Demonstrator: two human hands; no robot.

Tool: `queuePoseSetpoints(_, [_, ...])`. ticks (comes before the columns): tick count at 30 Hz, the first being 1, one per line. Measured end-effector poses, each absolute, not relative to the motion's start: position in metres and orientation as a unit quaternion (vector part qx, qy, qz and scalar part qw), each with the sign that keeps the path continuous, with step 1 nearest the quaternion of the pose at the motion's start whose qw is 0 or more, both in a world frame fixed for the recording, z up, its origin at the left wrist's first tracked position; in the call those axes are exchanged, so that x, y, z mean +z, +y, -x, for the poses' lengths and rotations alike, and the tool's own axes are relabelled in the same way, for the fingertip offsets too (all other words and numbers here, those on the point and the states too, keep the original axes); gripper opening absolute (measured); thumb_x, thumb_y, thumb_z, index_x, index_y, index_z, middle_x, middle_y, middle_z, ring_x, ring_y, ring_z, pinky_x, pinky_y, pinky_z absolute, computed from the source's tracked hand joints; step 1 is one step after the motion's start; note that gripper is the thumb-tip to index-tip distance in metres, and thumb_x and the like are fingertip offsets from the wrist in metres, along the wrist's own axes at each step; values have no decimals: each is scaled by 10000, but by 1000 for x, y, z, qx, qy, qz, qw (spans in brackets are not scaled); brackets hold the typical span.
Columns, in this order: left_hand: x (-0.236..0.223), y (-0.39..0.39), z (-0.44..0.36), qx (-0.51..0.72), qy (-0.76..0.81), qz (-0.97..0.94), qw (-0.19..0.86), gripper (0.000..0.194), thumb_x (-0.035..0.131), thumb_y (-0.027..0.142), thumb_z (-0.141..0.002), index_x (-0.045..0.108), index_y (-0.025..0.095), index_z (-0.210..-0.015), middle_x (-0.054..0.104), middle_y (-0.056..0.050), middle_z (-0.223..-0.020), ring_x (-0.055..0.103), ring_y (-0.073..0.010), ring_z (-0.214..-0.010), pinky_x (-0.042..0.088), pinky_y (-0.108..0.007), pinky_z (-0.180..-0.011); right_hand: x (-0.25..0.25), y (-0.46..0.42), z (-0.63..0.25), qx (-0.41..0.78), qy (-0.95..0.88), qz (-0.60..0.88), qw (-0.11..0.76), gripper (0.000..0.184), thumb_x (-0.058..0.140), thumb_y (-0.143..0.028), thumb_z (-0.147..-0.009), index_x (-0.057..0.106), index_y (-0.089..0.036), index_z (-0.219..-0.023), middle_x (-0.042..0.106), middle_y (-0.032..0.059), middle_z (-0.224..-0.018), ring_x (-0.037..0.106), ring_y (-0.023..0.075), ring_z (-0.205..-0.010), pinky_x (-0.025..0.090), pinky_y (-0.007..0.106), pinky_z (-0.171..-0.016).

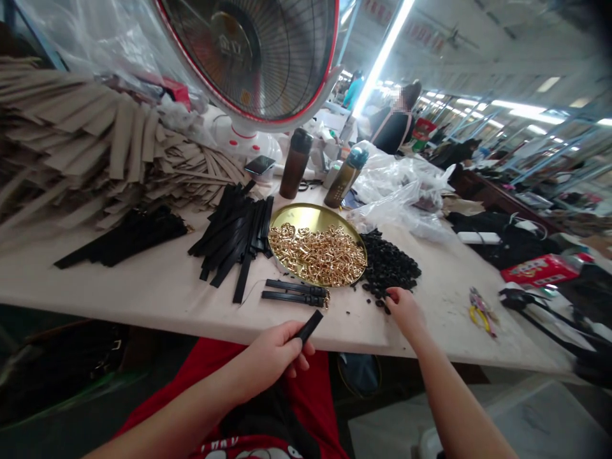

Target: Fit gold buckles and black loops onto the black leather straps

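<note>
My left hand (pixel 282 350) is closed around a short black strap (pixel 310 326), whose end sticks out past the thumb. At the near edge of a pile of small black loops (pixel 389 262), my right hand (pixel 404 312) pinches a loop between thumb and finger; it is partly hidden. Two black straps with gold buckles (pixel 294 294) lie side by side in front of the round gold tray (pixel 318 210). Many small gold metal fittings (pixel 320 252) fill that tray. Left of it lies a heap of black straps (pixel 239 236).
A large fan heater (pixel 248 57) stands at the back, beside stacked beige strips (pixel 95 127). Two bottles (pixel 295 164) are behind the tray, near clear plastic bags (pixel 401 185). Yellow-handled pliers (pixel 480 312) lie at right. More black straps (pixel 124 236) lie far left.
</note>
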State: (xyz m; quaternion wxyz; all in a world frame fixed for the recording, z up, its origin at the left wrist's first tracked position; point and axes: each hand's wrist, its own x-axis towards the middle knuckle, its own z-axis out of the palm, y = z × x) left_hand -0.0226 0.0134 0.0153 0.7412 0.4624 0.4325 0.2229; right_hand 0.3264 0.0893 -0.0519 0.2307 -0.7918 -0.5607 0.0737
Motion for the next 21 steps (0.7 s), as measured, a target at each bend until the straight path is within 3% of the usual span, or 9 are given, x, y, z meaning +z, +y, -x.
queuePoseSetpoints(5, [12,23,10,198,413,-541,706,195,357,264,-805,506,141,-776,548,3,-653,495,-91,-540,368,-193,-496,-30,73,-298,161,-541,753,340,315,473,-351,-740,579,-181,-983,586,37,-783,557,180,-714,447,362,-721])
queuePoseSetpoints(9, [13,30,-1,212,393,-565,694,207,365,312,-820,492,152,-783,566,3,-663,506,-92,-527,375,-200,-510,-24,51,-240,485,-379,609,500,219,649,-358,-671,588,-231,-839,591,-22,-733,561,117,-630,480,284,-660])
queuePoseSetpoints(13, [12,37,-6,236,410,-597,648,231,355,309,-830,527,154,-837,543,15,-623,483,-93,-496,367,-199,-508,-25,35,-186,609,-297,520,520,193,723,-283,-626,600,-232,-765,543,-64,-592,477,61,-513,421,172,-511])
queuePoseSetpoints(21, [5,38,2,253,485,-697,464,250,367,231,-823,605,177,-878,618,-29,-759,528,-153,-687,344,-224,-617,-34,27,-158,655,-226,511,508,193,691,-352,-658,629,-196,-752,636,-8,-672,528,88,-540,459,205,-526])
